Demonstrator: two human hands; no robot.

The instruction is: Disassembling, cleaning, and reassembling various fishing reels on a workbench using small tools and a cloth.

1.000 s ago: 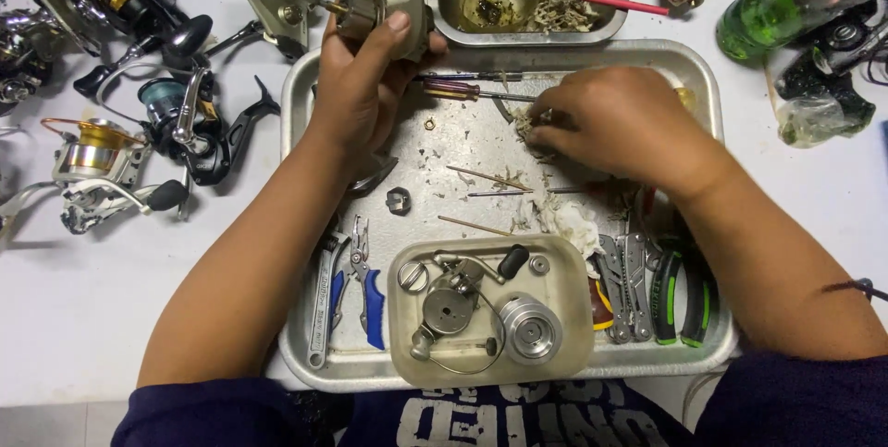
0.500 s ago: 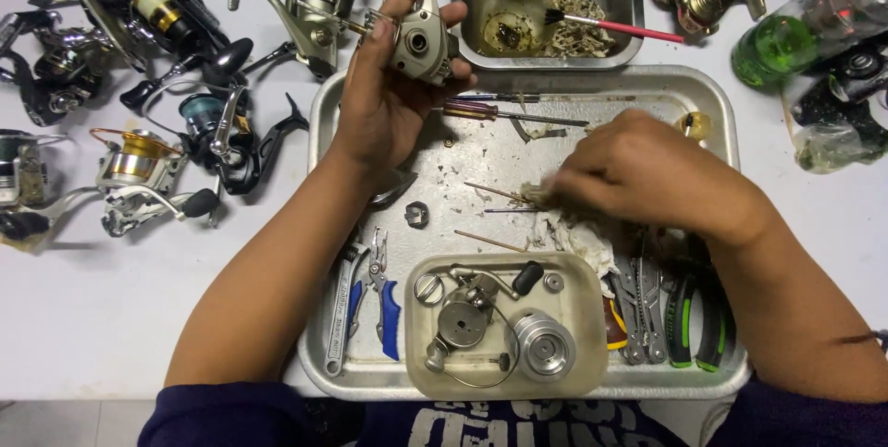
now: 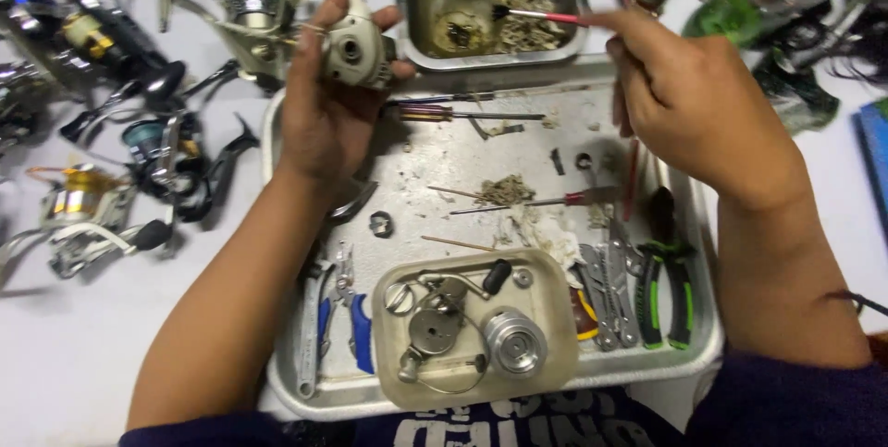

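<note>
My left hand is closed around a small grey fishing-reel body, held up over the far left corner of the metal tray. My right hand grips a thin pink-handled brush. The brush's dark bristles reach into the square metal container beyond the tray, which holds greasy debris and parts. Below my hands the tray floor carries dirt clumps, thin sticks and a red-handled pick.
A beige plastic dish with a silver spool and small reel parts sits at the tray's near edge. Green-handled pliers, a multi-tool and blue-handled pliers lie beside it. Several reels crowd the white table left; a green bottle lies far right.
My right hand has lifted from the tray's middle and moved up to the far container with the brush. My left hand has kept hold of the reel body.
</note>
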